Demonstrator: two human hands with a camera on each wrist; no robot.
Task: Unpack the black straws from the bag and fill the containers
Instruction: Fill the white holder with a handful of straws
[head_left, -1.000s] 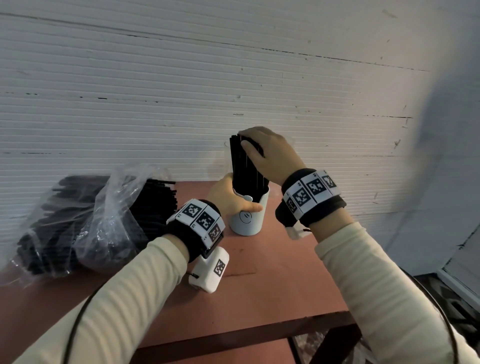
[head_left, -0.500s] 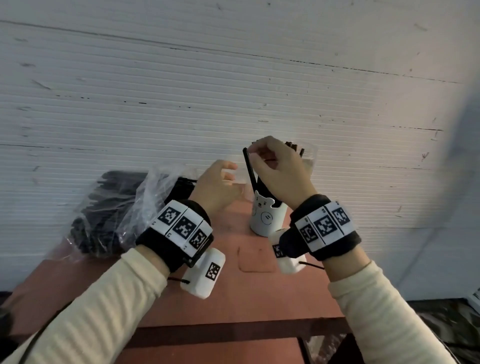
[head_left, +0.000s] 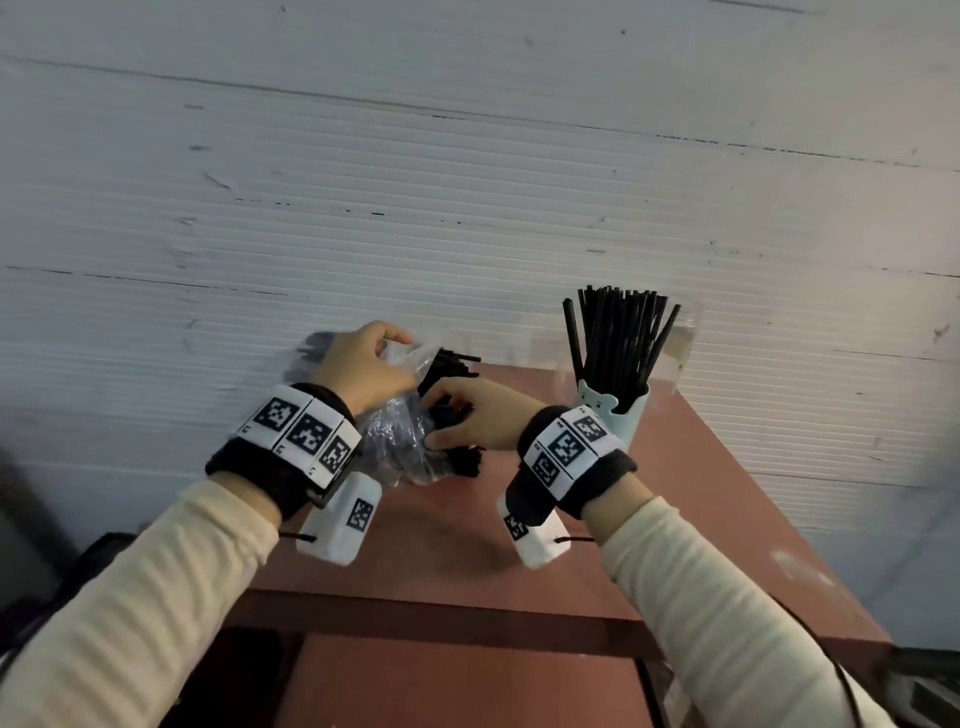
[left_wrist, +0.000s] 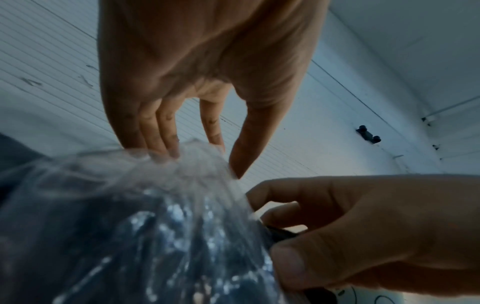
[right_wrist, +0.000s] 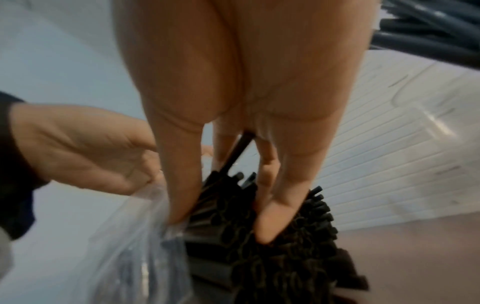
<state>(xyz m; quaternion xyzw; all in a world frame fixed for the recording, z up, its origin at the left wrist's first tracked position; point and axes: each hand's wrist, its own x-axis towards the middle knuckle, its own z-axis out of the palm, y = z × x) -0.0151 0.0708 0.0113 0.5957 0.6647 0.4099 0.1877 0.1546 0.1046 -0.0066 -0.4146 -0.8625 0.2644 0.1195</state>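
Note:
A clear plastic bag (head_left: 387, 441) of black straws (head_left: 457, 364) lies at the table's back, its mouth facing right. My left hand (head_left: 400, 347) pinches the bag's upper film; the left wrist view shows its fingertips (left_wrist: 171, 150) on the plastic (left_wrist: 145, 216). My right hand (head_left: 441, 415) reaches into the mouth, thumb and fingers closed round a bunch of straw ends (right_wrist: 298, 236). To the right stands a white bear cup (head_left: 621, 418) packed with upright straws (head_left: 618, 338).
A clear container (head_left: 685, 338) stands behind the cup against the white ribbed wall (head_left: 467, 182). The reddish table (head_left: 701, 519) drops off at its front and right edges. The left hand (right_wrist: 91, 148) shows in the right wrist view, beside the bag (right_wrist: 135, 246).
Both hands have left the cup and moved left to the bag. The left now pinches the film and the right grips straws in its mouth. The cup's straws stand alone.

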